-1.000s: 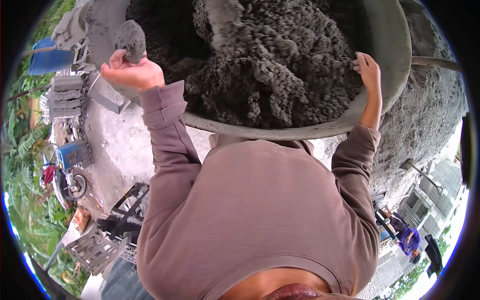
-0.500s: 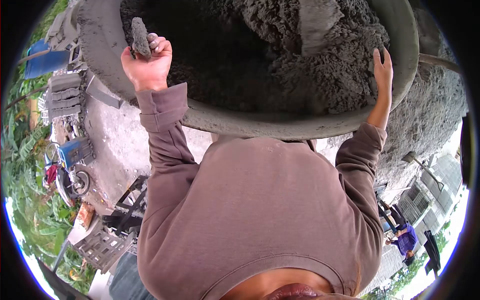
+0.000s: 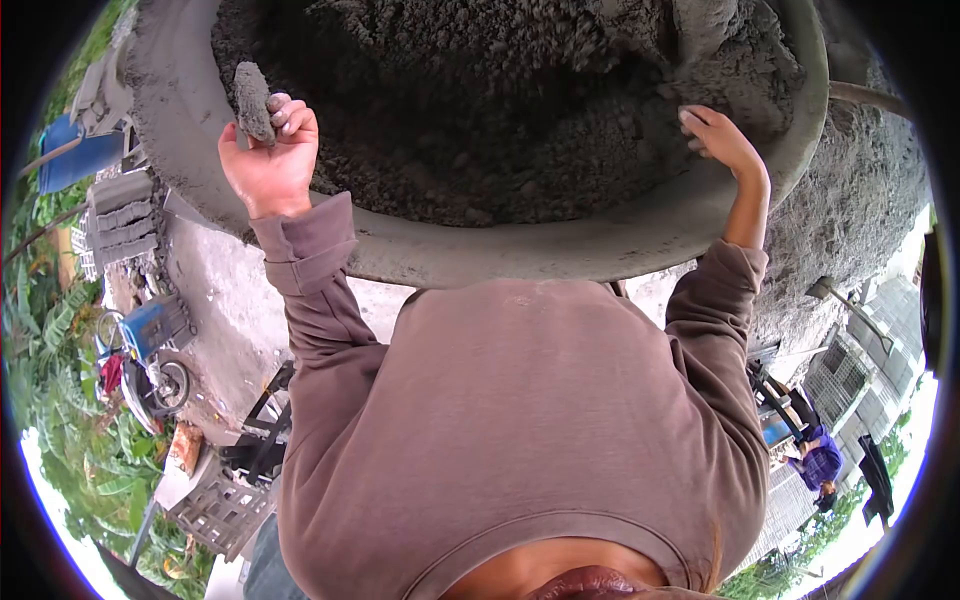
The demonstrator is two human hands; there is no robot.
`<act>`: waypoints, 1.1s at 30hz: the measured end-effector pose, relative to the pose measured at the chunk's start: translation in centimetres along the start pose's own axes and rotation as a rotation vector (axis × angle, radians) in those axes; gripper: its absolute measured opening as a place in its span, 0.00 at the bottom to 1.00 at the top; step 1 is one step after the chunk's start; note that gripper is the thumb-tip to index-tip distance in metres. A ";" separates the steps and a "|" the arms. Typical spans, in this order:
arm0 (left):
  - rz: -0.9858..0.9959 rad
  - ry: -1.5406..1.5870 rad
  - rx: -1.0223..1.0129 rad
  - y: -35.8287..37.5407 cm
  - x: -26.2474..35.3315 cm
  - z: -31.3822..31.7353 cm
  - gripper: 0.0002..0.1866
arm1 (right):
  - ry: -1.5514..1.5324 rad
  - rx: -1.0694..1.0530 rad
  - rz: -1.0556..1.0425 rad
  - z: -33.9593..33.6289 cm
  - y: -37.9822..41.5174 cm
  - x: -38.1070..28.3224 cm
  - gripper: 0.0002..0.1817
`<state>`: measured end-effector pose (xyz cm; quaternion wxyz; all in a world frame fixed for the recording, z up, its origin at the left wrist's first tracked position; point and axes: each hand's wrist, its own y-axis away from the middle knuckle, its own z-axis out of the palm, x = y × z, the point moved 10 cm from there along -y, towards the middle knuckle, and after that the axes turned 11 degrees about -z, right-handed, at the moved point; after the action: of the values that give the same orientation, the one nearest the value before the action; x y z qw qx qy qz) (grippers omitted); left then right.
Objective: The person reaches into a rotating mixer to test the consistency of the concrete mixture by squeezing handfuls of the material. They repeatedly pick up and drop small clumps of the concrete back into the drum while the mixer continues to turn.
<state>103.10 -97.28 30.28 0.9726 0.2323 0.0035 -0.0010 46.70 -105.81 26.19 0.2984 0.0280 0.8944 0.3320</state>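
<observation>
Currently sampling: left hand [image 3: 268, 165] clamped on mortar lump [image 3: 251, 100]; right hand [image 3: 722, 140], fingers loosely apart, rests on mixer rim [image 3: 520, 255]. Next likely calls for squeezing to judge consistency.

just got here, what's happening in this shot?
A person leans over a big round mixer pan full of damp grey mix. The left hand is closed around a squeezed lump of that mix, held up over the pan's near left rim. The right hand is open, fingers in the mix by the right rim. Another person is off to the right, near stacked blocks.
</observation>
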 end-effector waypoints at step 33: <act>0.142 -1.364 -0.066 -0.6 -9.8 2.9 0.18 | 1.011 -0.439 -0.215 7.2 -16.0 4.3 0.23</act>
<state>93.32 -99.11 32.69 0.7618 0.1497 -0.6248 -0.0830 49.53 -113.04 9.91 -0.1364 -0.2887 0.8339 0.4502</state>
